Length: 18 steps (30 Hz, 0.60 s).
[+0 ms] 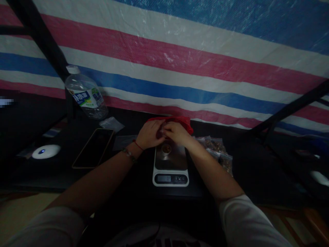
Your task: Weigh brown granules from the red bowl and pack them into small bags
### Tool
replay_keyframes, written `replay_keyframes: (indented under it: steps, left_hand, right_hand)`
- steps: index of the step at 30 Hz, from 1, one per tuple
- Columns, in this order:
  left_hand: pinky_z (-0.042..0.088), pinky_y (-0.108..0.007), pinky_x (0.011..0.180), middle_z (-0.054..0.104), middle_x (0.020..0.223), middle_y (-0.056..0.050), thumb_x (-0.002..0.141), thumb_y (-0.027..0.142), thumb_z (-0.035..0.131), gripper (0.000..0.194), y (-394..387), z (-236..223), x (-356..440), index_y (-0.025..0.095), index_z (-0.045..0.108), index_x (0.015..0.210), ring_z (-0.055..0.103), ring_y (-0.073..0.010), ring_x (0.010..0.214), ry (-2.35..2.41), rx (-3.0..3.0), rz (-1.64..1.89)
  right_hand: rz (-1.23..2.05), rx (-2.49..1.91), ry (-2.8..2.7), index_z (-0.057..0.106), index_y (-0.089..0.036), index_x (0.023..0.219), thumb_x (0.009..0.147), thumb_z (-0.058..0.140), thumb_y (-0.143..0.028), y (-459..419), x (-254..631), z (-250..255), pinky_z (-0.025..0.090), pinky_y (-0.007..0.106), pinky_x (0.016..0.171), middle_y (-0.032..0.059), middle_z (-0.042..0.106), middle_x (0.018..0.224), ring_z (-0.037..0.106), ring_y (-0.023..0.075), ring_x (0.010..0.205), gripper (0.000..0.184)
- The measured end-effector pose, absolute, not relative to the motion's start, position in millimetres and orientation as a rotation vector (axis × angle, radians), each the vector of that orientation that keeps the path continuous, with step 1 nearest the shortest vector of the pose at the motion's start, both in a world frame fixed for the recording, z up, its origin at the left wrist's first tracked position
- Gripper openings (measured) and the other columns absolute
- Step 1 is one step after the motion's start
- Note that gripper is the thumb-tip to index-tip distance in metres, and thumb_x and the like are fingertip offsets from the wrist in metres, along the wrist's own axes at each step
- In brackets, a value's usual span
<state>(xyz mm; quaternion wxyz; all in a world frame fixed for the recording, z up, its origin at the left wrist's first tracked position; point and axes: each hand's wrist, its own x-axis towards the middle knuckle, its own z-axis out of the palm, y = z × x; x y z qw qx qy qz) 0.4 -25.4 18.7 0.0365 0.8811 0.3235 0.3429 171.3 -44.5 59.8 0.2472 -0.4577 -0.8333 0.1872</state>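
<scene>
Where the dark table (pixel 123 192) meets the striped tarp (pixel 180 58), both hands work at a red bag (pixel 183 121) lying at twelve o'clock from the scale (pixel 171 164). The left hand (pixel 150 133) is curled, fingers bent onto the bag's near edge, and the right hand (pixel 176 133) is curled the same way, touching the left; whether either truly pinches the bag or something inside cannot be told in the dim light. Just below the hands, a small metal cup (pixel 166 149) with brownish contents sits on the scale's plate, towards its far edge. At three o'clock from the scale lie clear packets (pixel 218 151) of brownish pieces. At nine o'clock lies a phone (pixel 94 148), face up, and further at nine a white puck (pixel 46 151) with a blue light. At ten o'clock a water bottle (pixel 86 94) stands against the tarp, with a small clear bag (pixel 111 123) near its base.
</scene>
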Motion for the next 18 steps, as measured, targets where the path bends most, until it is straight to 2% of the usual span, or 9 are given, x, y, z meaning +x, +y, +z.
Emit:
replay_keyframes:
  steps: [2, 5, 7, 12, 18]
  left_hand:
    - [0.039, -0.042, 0.101, 0.057, 0.125, -0.012, 0.074, 0.034, 0.060, 0.062, -27.2, 19.2, 1.3, 0.013, 0.045, 0.131, 0.052, -0.0278, 0.116, 0.955, 2.720, 1.015]
    - [0.038, -0.043, 0.102, 0.056, 0.125, -0.012, 0.071, 0.032, 0.061, 0.064, -29.9, 21.9, 2.4, 0.014, 0.045, 0.130, 0.051, -0.0288, 0.117, 0.935, 2.709, 0.978]
    - [0.037, -0.043, 0.102, 0.056, 0.125, -0.012, 0.070, 0.032, 0.062, 0.064, -30.8, 23.7, 2.9, 0.014, 0.046, 0.129, 0.051, -0.0291, 0.117, 0.937, 2.696, 0.973]
    - [0.039, -0.042, 0.100, 0.058, 0.121, -0.012, 0.069, 0.038, 0.064, 0.061, -30.8, 24.1, 2.8, 0.015, 0.050, 0.124, 0.053, -0.0293, 0.114, 0.956, 2.672, 0.970]
    - [0.041, -0.040, 0.099, 0.059, 0.117, -0.011, 0.069, 0.037, 0.063, 0.055, -29.4, 23.1, 2.3, 0.015, 0.052, 0.118, 0.054, -0.0273, 0.111, 0.922, 2.677, 1.008]
  right_hand:
    - [0.465, -1.288, -2.328, 0.066, -0.014, 0.064, 0.078, 0.054, -0.009, -43.4, 169.8, 58.7, 0.039, 0.025, 0.067, 0.0034, 0.064, 0.074, 0.056, 0.0140, 0.071, 0.019]
    - [0.480, -1.305, -2.303, 0.069, -0.015, 0.073, 0.074, 0.061, -0.011, -42.9, 169.1, 57.7, 0.041, 0.025, 0.070, 0.0043, 0.066, 0.083, 0.057, 0.0151, 0.076, 0.009]
    - [0.479, -1.303, -2.294, 0.070, -0.015, 0.078, 0.072, 0.065, -0.014, -43.2, 169.7, 57.5, 0.042, 0.026, 0.073, 0.0052, 0.066, 0.088, 0.058, 0.0160, 0.079, 0.008]
    - [0.434, -1.321, -2.327, 0.070, -0.015, 0.079, 0.074, 0.062, -0.013, -44.5, 169.9, 56.7, 0.041, 0.026, 0.074, 0.0050, 0.064, 0.086, 0.056, 0.0164, 0.081, 0.009]
    - [0.457, -1.277, -2.328, 0.069, -0.014, 0.078, 0.075, 0.061, -0.012, -45.3, 170.8, 57.9, 0.041, 0.026, 0.075, 0.0048, 0.062, 0.086, 0.056, 0.0162, 0.083, 0.009]
